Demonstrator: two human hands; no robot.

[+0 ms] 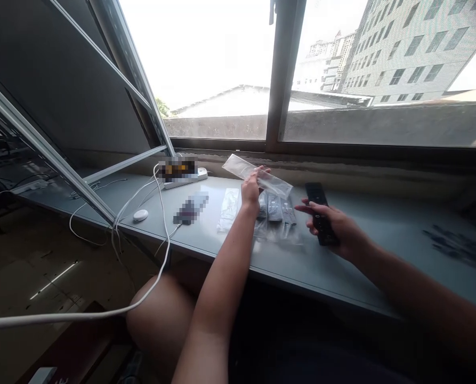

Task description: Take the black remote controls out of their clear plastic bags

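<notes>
My left hand (pixel 251 189) is closed on a long clear plastic bag (pixel 277 184), which it holds up slantwise above the table; the bag looks flat. In my right hand (pixel 339 228) is a black remote control (pixel 315 195), roughly upright, with its button side partly showing and its lower end over the table. A gap separates the remote from the bag. Under and beside my left hand lie several small wrapped packets (pixel 275 208) on clear plastic. Left of my forearm rests a whitish stack of plastic bags (pixel 228 205).
The grey table (pixel 325 277) runs below a window. Dark, blurred items (pixel 459 246) lie at its right. A power strip (pixel 200 174), a blurred-out device (pixel 190 209), a white round object (pixel 140 215) and a hanging white cable (pixel 168 234) are left. A metal frame (pixel 89 197) slants there.
</notes>
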